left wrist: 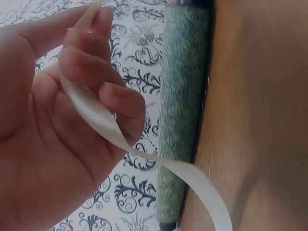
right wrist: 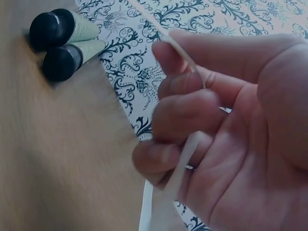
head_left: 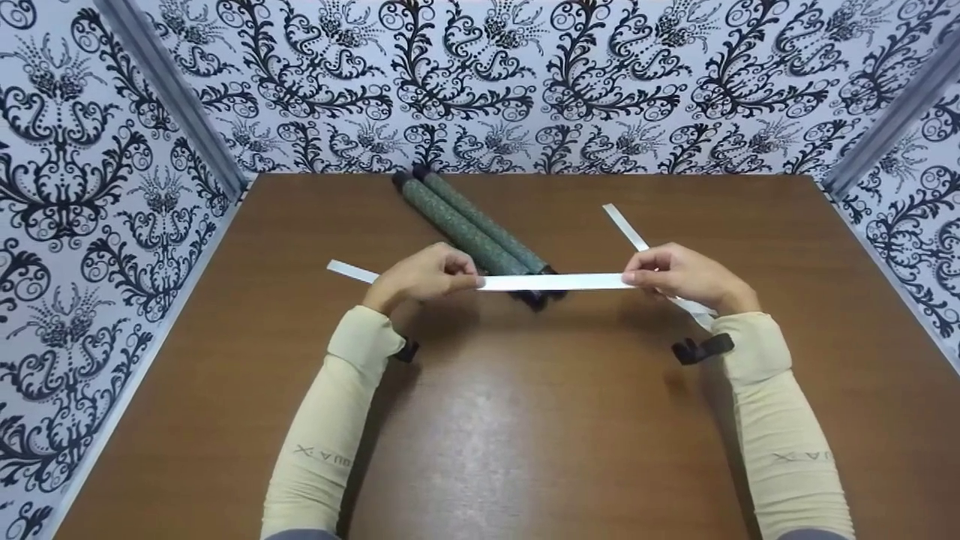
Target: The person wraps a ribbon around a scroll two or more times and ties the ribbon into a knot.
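A narrow white ribbon (head_left: pixel 555 282) is stretched level between my two hands over the table. My left hand (head_left: pixel 427 276) pinches it between thumb and fingertips, and its loose end hangs past the wrist to the left. In the left wrist view the ribbon (left wrist: pixel 94 115) runs slack and twisted across the palm. My right hand (head_left: pixel 686 276) pinches the other side of the stretch. Beyond that hand, one ribbon tail (head_left: pixel 624 226) shows behind the fingers and more trails below the wrist. In the right wrist view, the ribbon (right wrist: pixel 185 161) passes between the curled fingers.
Two green speckled tubes (head_left: pixel 457 225) with black ends lie side by side, slanting across the back of the brown table (head_left: pixel 480 435). The ribbon overlaps their near ends in the head view. Black-and-white patterned panels (head_left: pixel 525 90) stand along the back and both sides.
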